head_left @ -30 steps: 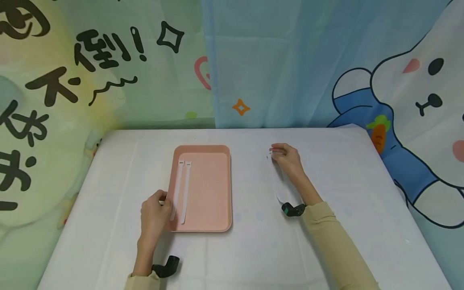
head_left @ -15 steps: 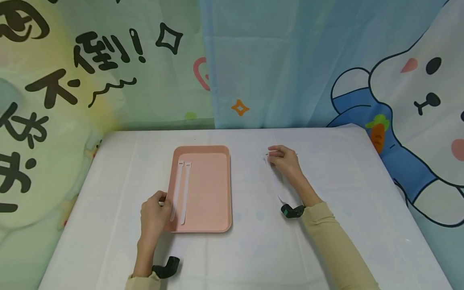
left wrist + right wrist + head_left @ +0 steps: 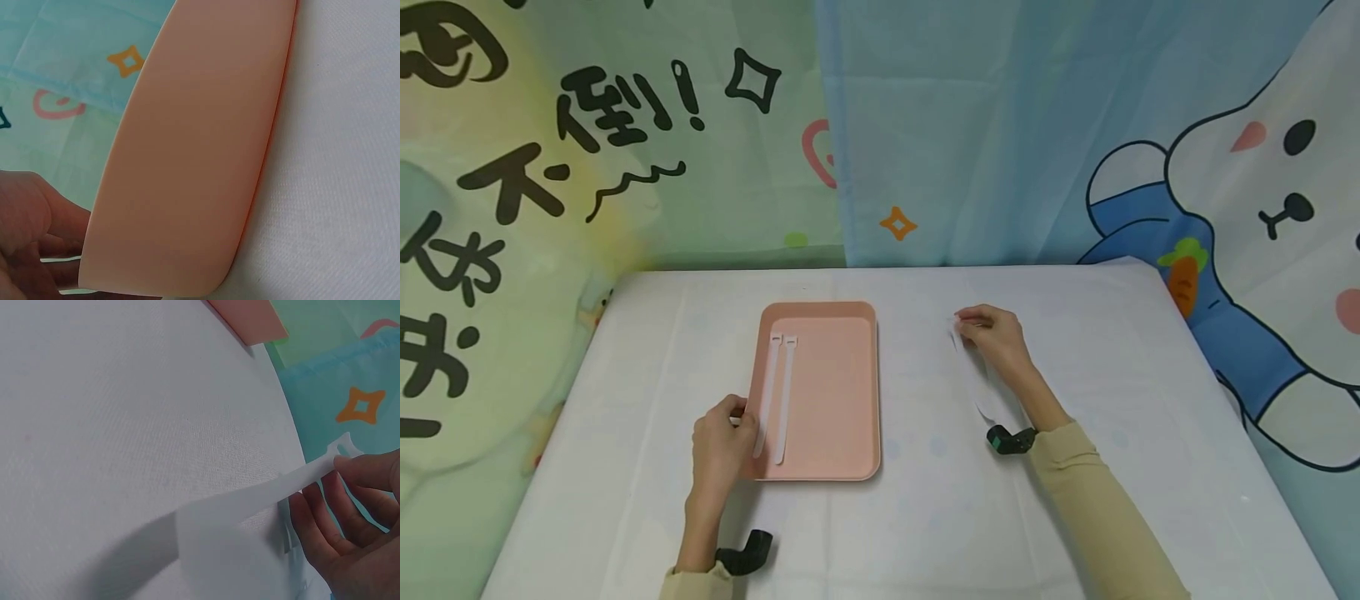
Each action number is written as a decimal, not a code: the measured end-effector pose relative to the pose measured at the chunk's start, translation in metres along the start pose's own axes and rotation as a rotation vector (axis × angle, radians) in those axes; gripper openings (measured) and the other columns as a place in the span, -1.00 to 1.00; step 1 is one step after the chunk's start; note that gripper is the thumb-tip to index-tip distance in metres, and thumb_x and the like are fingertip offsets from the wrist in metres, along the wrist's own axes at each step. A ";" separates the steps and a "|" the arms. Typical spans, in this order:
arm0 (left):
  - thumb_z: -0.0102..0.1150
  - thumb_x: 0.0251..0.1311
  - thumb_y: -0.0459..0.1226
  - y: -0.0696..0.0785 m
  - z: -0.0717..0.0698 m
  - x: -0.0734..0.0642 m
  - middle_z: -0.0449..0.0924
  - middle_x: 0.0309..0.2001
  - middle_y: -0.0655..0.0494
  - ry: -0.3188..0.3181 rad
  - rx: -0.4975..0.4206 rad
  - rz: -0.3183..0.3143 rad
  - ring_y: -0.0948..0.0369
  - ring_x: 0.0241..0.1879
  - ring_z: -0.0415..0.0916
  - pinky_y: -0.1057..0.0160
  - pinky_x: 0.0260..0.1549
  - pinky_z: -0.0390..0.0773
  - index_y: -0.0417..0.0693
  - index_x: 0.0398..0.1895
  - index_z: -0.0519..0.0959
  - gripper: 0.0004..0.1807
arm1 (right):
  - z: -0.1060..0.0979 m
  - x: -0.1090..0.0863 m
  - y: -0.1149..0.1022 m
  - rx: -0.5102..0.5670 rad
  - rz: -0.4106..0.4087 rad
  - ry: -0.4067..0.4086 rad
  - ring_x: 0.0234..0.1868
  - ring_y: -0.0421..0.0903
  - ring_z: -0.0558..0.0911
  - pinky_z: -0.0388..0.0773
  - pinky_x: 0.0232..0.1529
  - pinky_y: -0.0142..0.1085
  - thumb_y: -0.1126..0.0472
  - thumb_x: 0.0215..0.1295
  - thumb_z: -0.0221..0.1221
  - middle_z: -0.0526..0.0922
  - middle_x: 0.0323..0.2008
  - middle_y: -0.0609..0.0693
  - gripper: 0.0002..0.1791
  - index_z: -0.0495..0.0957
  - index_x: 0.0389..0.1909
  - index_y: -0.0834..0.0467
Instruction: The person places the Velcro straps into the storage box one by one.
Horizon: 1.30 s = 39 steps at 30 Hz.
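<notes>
A pink rectangular tray (image 3: 838,392) lies on the white-covered table. Two narrow white strips with slotted ends, a left one (image 3: 766,396) and a right one (image 3: 786,400), lie side by side in its left part. My left hand (image 3: 721,442) grips the tray's left rim near the front corner. Right of the tray, my right hand (image 3: 1000,342) pinches another long white strip (image 3: 256,497) just below its notched, slotted end. In the right wrist view the strip runs back toward the camera and widens there; its far end is unclear against the white cloth.
The white table cover (image 3: 925,533) reaches back to a printed cloth backdrop (image 3: 940,125). Small black devices are worn on the left wrist (image 3: 747,552) and the right wrist (image 3: 1011,439). The tray's raised side wall (image 3: 187,156) fills much of the left wrist view.
My right hand has shifted slightly, its fingers closing more together around the strip's slotted end. My left hand and the tray stay put.
</notes>
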<state>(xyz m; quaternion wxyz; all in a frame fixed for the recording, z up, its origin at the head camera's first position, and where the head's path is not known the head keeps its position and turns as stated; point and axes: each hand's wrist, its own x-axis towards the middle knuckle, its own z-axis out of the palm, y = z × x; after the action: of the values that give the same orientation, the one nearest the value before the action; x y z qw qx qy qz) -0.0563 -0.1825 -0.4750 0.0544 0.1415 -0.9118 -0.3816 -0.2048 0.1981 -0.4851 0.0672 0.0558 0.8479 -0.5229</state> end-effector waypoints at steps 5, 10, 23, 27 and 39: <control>0.06 0.24 -0.43 0.000 0.000 0.000 0.75 -0.28 -0.25 -0.003 -0.006 0.005 -0.09 -0.33 0.76 0.03 -0.41 0.65 -0.39 -0.15 0.68 -0.75 | 0.000 -0.002 -0.002 -0.016 -0.014 0.003 -0.11 0.02 0.69 0.64 -0.16 -0.38 0.22 0.45 0.19 0.69 0.00 0.22 -0.67 0.62 0.15 0.26; 0.07 0.25 -0.43 0.000 -0.001 -0.001 0.75 -0.27 -0.26 -0.004 -0.005 0.005 -0.09 -0.32 0.75 0.03 -0.41 0.64 -0.39 -0.14 0.68 -0.75 | -0.003 -0.006 -0.005 -0.016 -0.050 -0.012 -0.13 0.07 0.69 0.68 -0.15 -0.29 0.23 0.47 0.18 0.67 0.00 0.25 -0.66 0.61 0.16 0.28; 0.06 0.27 -0.42 0.000 -0.001 -0.001 0.75 -0.26 -0.25 -0.013 -0.016 -0.006 -0.07 -0.32 0.75 0.11 -0.44 0.61 -0.38 -0.12 0.68 -0.74 | -0.013 -0.012 -0.013 -0.046 -0.120 -0.037 -0.27 -0.05 0.73 0.71 -0.15 -0.15 0.11 0.48 0.21 0.74 -0.07 0.25 -0.66 0.64 0.08 0.26; 0.07 0.27 -0.42 0.000 -0.001 -0.001 0.75 -0.25 -0.26 -0.014 -0.017 -0.008 -0.08 -0.32 0.75 0.11 -0.45 0.62 -0.38 -0.11 0.68 -0.74 | -0.015 -0.015 -0.017 -0.056 -0.139 -0.025 -0.29 -0.07 0.72 0.72 -0.19 -0.19 0.11 0.47 0.22 0.76 -0.10 0.24 -0.68 0.65 0.06 0.26; 0.07 0.27 -0.42 0.000 0.000 -0.001 0.75 -0.24 -0.27 -0.010 -0.011 -0.003 -0.11 -0.30 0.75 0.02 -0.40 0.65 -0.39 -0.11 0.68 -0.74 | -0.020 -0.022 -0.027 -0.055 -0.187 -0.010 -0.26 0.04 0.73 0.73 -0.16 -0.09 0.09 0.47 0.22 0.75 -0.10 0.23 -0.66 0.66 0.06 0.25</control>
<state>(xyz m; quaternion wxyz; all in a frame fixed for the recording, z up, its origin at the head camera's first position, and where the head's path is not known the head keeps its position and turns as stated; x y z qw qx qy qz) -0.0552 -0.1828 -0.4750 0.0500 0.1404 -0.9099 -0.3871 -0.1890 0.2033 -0.4492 0.0240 -0.0279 0.8632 -0.5035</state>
